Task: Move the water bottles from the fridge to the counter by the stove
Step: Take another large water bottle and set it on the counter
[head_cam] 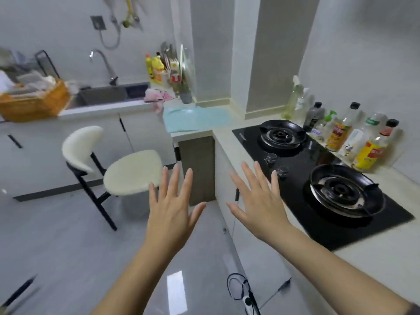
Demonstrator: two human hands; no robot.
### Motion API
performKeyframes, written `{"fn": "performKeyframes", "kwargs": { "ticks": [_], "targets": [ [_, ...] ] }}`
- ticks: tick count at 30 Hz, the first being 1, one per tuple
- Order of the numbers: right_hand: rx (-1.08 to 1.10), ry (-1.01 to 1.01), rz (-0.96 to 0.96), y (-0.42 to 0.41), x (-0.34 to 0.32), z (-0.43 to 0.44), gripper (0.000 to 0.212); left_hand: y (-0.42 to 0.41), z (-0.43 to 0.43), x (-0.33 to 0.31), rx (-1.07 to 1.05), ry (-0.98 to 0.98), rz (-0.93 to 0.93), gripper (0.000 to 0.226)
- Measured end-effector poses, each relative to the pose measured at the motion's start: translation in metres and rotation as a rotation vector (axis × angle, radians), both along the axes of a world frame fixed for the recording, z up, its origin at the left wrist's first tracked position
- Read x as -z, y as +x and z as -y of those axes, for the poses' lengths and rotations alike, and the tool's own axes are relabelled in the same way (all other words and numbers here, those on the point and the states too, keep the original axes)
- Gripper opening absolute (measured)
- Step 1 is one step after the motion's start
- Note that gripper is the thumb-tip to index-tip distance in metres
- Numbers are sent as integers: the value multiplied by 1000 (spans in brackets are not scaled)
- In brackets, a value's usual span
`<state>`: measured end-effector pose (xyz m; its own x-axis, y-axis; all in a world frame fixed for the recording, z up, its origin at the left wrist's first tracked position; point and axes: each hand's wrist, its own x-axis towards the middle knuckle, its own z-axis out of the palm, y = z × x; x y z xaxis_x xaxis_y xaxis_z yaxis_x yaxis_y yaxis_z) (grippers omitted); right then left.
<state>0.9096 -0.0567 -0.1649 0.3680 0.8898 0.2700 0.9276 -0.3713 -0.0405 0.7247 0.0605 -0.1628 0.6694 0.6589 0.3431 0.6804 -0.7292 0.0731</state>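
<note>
My left hand (171,208) and my right hand (256,201) are held out in front of me, palms down, fingers spread, holding nothing. They hover over the floor beside the counter (223,135) that carries the black two-burner stove (318,176). No fridge and no water bottle from it is in view. A light blue cloth (195,118) lies on the counter's far corner.
Several sauce and oil bottles (341,133) line the wall behind the stove. A white stool (122,164) stands on the floor to the left. Farther back are a sink (106,95), an orange dish basket (34,103) and detergent bottles (156,69). A cable (241,292) lies on the floor.
</note>
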Motion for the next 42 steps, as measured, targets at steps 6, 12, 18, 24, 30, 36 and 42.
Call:
{"fn": "performKeyframes", "kwargs": {
  "ticks": [6, 12, 18, 24, 30, 36, 42],
  "targets": [
    [-237, 10, 37, -104, -10, -88, 73, -135, -36, -7, -250, 12, -2, 77],
    [-478, 43, 22, -244, -11, -160, 71, -283, -54, -5, -498, 23, -10, 76],
    [-727, 78, 18, -392, -8, -206, 71, -415, -58, -5, -733, 54, -24, 76],
    [-951, 54, 3, -509, -12, -240, 71, -515, -48, -10, -954, 82, 9, 78],
    [-1194, 81, 7, -603, -15, -266, 69, -586, -31, -8, -1179, 100, 9, 76],
    [-1442, 78, 27, -692, -15, -286, 70, -648, -12, -11, -1465, 119, -20, 75],
    [-1623, 85, -8, -770, -18, -304, 71, -687, -6, -16, -1684, 123, -15, 76]
  ]
}}
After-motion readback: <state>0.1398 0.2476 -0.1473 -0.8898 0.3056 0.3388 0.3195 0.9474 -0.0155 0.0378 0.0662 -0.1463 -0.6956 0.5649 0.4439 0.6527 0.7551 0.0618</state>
